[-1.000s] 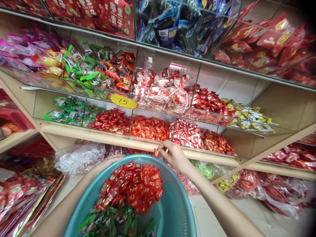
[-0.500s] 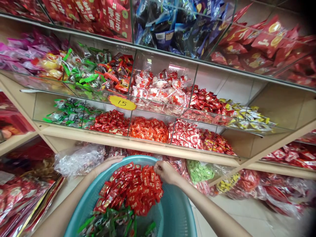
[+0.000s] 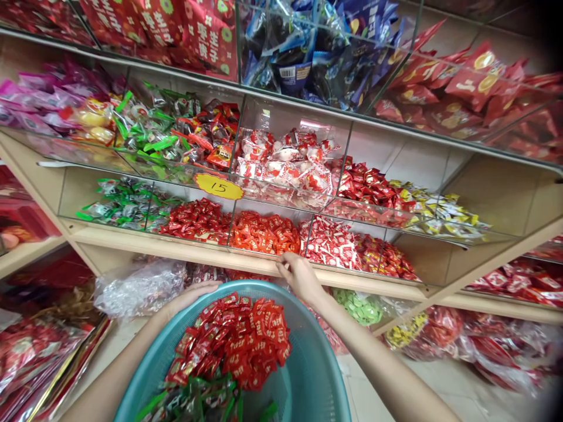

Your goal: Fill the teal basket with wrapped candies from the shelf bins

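Note:
My left hand [image 3: 193,295] is closed over the far left rim of a teal plastic basket [image 3: 332,357]. In the basket lies a heap of red-wrapped candies [image 3: 259,334], darker red on the left and brighter red on the right. Green-and-clear wrapped sweets [image 3: 197,398] lie nearer to me. My right hand [image 3: 302,276] is beyond the basket's far rim, in front of the wooden shelf edge. Its fingers are curled in, and no candy shows in them. Just above it is a bin of orange-red candies [image 3: 266,231].
Glass-divided shelves hold several kinds of wrapped sweets, with a yellow price tag [image 3: 219,186] reading 15. Below the wooden shelf edge [image 3: 352,280] are a clear plastic bag [image 3: 141,287] and bags of green sweets [image 3: 358,306]. Red packages [image 3: 35,346] lie at the lower left.
My right hand has moved up from over the candies in the basket to the shelf edge. My left hand stays on the rim, and the basket has barely moved.

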The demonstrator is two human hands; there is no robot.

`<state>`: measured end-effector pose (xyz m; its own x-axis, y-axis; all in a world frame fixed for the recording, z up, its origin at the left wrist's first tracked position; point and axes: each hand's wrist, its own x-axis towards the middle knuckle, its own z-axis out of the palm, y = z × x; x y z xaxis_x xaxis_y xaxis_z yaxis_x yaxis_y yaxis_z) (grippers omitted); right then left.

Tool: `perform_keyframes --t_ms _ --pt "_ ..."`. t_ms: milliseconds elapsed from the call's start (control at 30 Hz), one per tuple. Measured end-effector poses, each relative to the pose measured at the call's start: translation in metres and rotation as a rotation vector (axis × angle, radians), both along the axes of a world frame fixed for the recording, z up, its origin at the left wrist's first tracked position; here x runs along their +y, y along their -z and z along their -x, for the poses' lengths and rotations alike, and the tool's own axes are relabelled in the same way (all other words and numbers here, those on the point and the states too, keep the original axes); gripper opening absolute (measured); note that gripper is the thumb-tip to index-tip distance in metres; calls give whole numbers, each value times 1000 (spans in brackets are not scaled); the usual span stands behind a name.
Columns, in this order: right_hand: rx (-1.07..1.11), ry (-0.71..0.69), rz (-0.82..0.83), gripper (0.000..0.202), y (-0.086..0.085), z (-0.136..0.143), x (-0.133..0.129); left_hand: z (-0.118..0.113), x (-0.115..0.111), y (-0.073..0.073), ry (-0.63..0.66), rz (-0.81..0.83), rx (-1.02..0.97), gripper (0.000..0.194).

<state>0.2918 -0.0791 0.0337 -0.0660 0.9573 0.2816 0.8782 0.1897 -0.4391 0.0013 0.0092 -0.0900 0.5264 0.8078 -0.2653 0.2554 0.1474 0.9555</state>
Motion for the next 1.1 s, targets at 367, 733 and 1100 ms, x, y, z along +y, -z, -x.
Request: perform_keyframes --t_ms 367,733,1100 --pt "-647 207 168 28 -27 0 54 1 -3 -5 -23 -30 39 52" --pt "-675 203 189 26 -23 -1 56 2 0 -2 15 -82 32 50" --pt "-527 217 5 25 -41 1 32 2 0 0 15 -69 55 53"
